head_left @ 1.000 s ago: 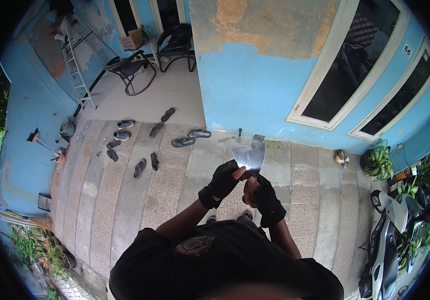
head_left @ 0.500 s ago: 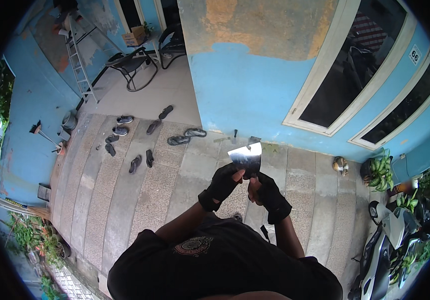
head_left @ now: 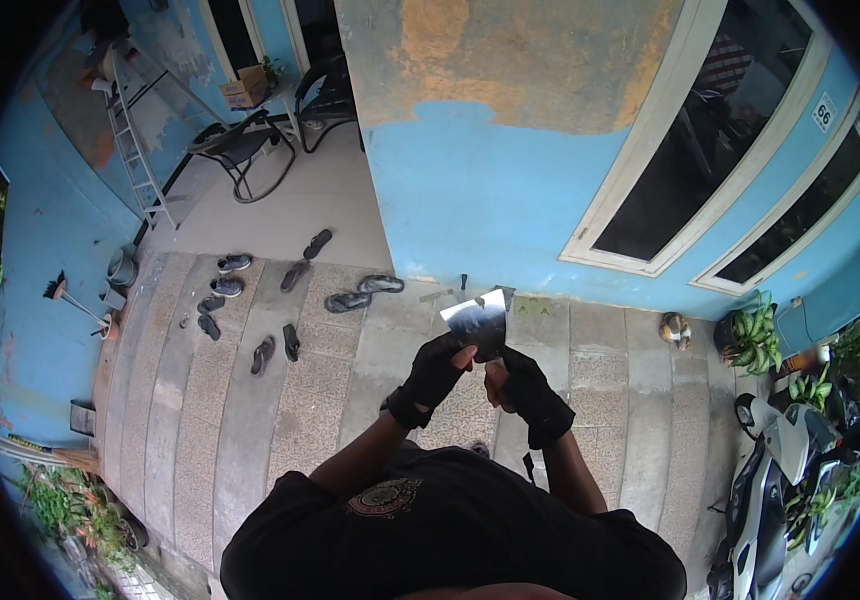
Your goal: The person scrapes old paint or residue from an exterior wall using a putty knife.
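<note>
A wide metal scraper is held up in front of my chest, its bright blade tilted up and away from me. My left hand, in a black fingerless glove, pinches the lower left part of the blade with the thumb on top. My right hand, gloved the same way, is closed round the scraper's handle, which the fingers mostly hide. On the ground beyond, by the wall's foot, lies a small dark-handled tool.
A blue wall with a bare patch and white-framed windows stands ahead. Several sandals and shoes lie on the paving to the left. Farther left stand a ladder with a person on it and a black chair. A motorcycle is parked right.
My hands and the scraper have shifted slightly left in the picture, and the blade is tilted a little differently. The whole view has turned slightly. Both hands keep their hold.
</note>
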Available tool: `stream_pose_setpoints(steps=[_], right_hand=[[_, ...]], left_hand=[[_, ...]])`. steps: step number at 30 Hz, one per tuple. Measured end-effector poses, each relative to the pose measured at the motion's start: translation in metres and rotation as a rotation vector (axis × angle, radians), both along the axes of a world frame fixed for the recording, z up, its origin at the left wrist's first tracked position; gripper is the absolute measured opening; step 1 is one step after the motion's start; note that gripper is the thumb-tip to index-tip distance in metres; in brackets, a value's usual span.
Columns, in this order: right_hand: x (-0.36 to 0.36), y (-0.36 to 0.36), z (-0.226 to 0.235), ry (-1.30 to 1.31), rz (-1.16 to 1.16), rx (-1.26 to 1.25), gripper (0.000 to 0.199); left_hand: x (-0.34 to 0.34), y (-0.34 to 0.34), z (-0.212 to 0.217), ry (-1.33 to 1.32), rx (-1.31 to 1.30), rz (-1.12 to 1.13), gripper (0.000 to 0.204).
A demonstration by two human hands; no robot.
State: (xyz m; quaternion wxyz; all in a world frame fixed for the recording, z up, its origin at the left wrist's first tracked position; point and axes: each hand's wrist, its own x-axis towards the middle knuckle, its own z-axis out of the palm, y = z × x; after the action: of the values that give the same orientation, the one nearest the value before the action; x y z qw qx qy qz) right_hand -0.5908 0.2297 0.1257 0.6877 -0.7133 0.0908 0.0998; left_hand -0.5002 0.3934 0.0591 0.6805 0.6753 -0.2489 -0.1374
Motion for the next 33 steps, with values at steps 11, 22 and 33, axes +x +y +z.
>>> stream_pose_setpoints(steps=[11, 22, 33], right_hand=[[0.097, 0.082, -0.01, -0.039, -0.136, 0.03, 0.022], [0.122, 0.096, -0.019, -0.065, -0.333, 0.04, 0.019], [0.13, 0.006, -0.012, -0.074, -0.367, 0.097, 0.022]], left_hand=[[0.11, 0.067, 0.018, -0.02, -0.023, -0.114, 0.021], [0.152, 0.054, 0.018, 0.234, -0.158, -0.23, 0.044], [0.166, -0.043, 0.026, 0.217, -0.132, -0.25, 0.045]])
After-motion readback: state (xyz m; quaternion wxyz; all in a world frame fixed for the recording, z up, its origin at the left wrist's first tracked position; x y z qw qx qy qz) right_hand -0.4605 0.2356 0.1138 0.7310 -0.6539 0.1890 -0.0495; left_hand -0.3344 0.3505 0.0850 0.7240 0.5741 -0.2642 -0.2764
